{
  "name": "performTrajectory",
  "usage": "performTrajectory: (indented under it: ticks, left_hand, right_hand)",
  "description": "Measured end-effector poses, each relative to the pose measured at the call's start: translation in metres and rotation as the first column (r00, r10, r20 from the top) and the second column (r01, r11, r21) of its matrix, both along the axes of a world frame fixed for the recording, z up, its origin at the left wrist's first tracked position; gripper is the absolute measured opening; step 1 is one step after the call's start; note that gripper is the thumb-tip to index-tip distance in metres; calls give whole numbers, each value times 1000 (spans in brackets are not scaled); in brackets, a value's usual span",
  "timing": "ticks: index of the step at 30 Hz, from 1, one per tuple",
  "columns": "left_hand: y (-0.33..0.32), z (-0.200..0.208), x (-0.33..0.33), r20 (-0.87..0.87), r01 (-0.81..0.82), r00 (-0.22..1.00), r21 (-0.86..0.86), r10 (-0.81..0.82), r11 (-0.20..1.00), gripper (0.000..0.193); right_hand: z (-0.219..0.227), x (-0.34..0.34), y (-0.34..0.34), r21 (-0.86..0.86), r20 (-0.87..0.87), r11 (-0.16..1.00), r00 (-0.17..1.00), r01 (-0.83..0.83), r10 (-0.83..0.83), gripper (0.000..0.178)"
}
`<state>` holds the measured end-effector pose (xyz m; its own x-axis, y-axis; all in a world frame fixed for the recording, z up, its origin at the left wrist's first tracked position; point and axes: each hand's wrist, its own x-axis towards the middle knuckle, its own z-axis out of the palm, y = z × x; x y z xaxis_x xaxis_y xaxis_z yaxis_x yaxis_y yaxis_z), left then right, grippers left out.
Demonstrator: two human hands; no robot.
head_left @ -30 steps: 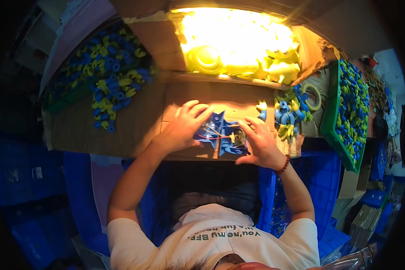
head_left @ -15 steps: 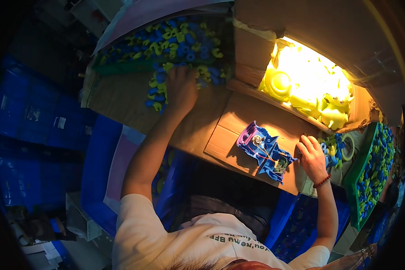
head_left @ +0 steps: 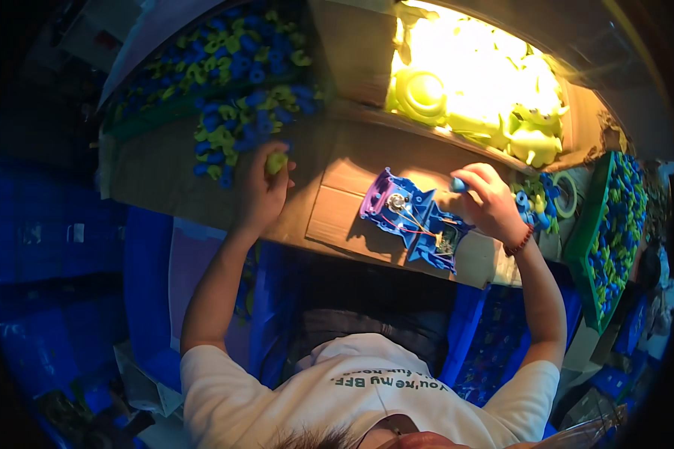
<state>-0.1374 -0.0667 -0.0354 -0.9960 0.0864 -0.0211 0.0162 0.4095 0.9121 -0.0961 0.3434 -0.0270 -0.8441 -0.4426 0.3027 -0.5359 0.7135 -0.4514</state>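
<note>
My left hand [head_left: 262, 193] is closed on a small yellow-green plastic piece [head_left: 276, 162], just in front of a loose heap of blue and yellow-green pieces [head_left: 236, 131]. In my right hand [head_left: 494, 203], a small blue plastic piece [head_left: 457, 184] is pinched between the fingertips. That hand hovers by the right end of an opened blue plastic toy shell [head_left: 421, 233]. The shell lies on a cardboard sheet [head_left: 337, 200], with a purple part at its left end. Inside it are a round metal part [head_left: 396, 202], thin wires and a small circuit board [head_left: 447, 241].
A brightly lit cardboard box [head_left: 580, 101] of yellow-green toy parts stands behind the sheet. Green trays of small pieces stand at far left [head_left: 157, 114] and right [head_left: 579, 251]. A tape roll [head_left: 567, 196] lies beside a small heap at right. Blue bins [head_left: 146, 299] stand below the table.
My left hand has come back from the heap with a yellow-green piece. My right hand has risen off the cardboard and now holds a blue piece. The whole view has shifted.
</note>
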Motion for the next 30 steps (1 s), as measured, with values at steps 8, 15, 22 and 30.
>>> performTrajectory:
  ticks: [8,15,22,30]
  left_hand:
    - [15,-38,69,322,-11,880,749,-349,663,29]
    - [51,-33,121,519,-269,654,840,-550,472,29]
    - [85,-21,107,585,-106,611,729,-534,676,38]
    - [93,-22,96,624,-69,581,678,-523,731,43]
  right_hand:
    - [-13,-46,-55,-145,93,979,983,-142,157,32]
    - [-21,-54,-66,-190,199,962,951,-199,236,41]
    - [-17,-51,-72,109,124,970,971,-218,204,45]
    - [-21,-50,-72,154,117,966,974,-210,193,47]
